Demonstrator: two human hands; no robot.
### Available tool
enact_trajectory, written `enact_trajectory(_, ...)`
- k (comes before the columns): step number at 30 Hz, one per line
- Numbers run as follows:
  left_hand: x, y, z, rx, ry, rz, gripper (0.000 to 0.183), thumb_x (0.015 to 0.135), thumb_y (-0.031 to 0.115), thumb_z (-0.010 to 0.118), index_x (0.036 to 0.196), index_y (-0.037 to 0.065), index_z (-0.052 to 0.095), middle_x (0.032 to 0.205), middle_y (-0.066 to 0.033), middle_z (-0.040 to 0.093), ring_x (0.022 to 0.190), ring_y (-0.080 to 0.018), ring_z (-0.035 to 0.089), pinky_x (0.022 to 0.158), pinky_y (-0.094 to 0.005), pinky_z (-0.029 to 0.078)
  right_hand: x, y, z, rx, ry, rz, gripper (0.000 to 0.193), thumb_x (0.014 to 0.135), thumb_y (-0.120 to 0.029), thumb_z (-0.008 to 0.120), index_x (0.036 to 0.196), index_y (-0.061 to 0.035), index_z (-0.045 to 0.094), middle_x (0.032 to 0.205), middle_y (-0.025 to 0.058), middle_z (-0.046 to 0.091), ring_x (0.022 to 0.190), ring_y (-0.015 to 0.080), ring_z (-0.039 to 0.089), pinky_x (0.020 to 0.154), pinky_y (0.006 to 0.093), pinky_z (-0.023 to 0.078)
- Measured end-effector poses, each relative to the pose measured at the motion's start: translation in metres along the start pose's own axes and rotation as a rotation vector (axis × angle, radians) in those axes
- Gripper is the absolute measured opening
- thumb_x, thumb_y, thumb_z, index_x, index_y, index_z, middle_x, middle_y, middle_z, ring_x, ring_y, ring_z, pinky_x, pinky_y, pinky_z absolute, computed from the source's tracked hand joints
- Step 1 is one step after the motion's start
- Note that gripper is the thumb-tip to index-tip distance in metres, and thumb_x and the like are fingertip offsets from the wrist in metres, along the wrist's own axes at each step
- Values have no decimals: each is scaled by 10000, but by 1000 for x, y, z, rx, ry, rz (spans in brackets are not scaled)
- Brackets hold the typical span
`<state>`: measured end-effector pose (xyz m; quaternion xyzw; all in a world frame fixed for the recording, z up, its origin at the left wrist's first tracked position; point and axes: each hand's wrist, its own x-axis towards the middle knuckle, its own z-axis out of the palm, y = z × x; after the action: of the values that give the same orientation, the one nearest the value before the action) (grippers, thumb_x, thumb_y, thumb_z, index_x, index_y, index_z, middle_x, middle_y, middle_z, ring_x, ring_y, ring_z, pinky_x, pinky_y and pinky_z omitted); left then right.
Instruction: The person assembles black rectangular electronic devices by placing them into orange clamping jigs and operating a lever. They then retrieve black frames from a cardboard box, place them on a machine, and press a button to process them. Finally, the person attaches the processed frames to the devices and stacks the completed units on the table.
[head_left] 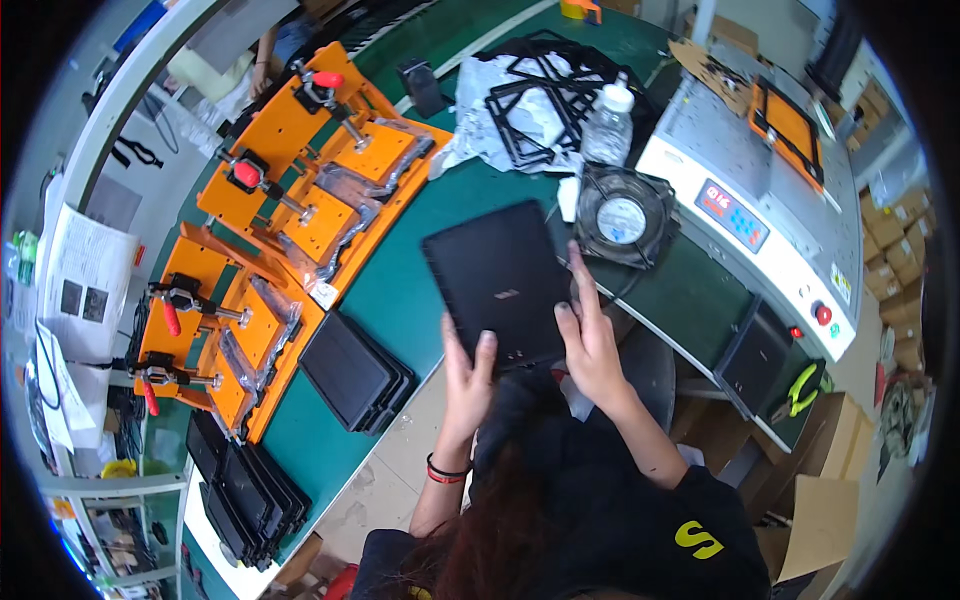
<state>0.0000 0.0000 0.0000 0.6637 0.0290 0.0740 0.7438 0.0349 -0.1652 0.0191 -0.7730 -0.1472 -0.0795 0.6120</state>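
Note:
Between my two hands I hold a flat black rectangular panel (490, 280), like a tablet's back cover, with a small pale mark on its face. My left hand (468, 375) grips its lower left edge, thumb on the face. Along the lower right edge lies my right hand (595, 345), thumb near the corner and fingers up the side. The fingers behind the panel are hidden. Just beyond its right edge stands a black square fan (628, 215). A stack of similar black panels (355, 372) rests on the green table to the left.
Orange clamping fixtures (315, 225) with red-handled clamps stand at left. Black frames (540, 110) lie on plastic beside a clear bottle (608, 130). A machine with a lit display (735, 215) stands right, near another black panel (755, 350) and green-handled pliers (802, 390). More black parts (250, 495) sit lower left.

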Motion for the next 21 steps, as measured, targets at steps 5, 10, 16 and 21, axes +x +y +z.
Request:
enact_trajectory(5, 24, 36, -2, -507, 146, -7, 520, 992, 174, 440, 1428, 137, 160, 1287, -98, 446, 1105, -197, 525, 866, -380, 517, -4, -16, 19, -37, -143, -189, 517, 842, -27, 600, 1343, -55, 472, 943, 139, 609, 724, 248, 593, 703, 328, 500)
enact_trajectory(10, 59, 36, -2, -205, 137, -68, 561, 988, 182, 458, 1444, 83, 145, 1341, -116, 400, 1203, -209, 437, 987, -338, 398, 24, 3, 58, 13, 84, -183, 304, 847, 14, 598, 1146, -23, 639, 821, 133, 604, 697, 169, 585, 640, 288, 480)
enact_trajectory(16, 134, 57, -25, 1097, 334, 428, 847, 898, 290, 569, 1370, -191, 56, 1461, -376, 19, 1383, -484, -15, 1135, -476, 50, 51, 46, 67, 419, 169, 147, 273, 933, -35, 522, 1187, 37, 592, 912, 59, 622, 763, 80, 557, 715, 226, 465)
enact_trajectory(21, 272, 95, -38, 1272, 246, 1108, 768, 834, 202, 609, 1411, -85, 191, 1474, -324, 128, 1364, -495, 123, 1118, -542, 130, 40, 60, 69, 421, 154, 187, 288, 945, -51, 505, 1207, 49, 574, 936, 61, 616, 744, 83, 543, 721, 226, 453)
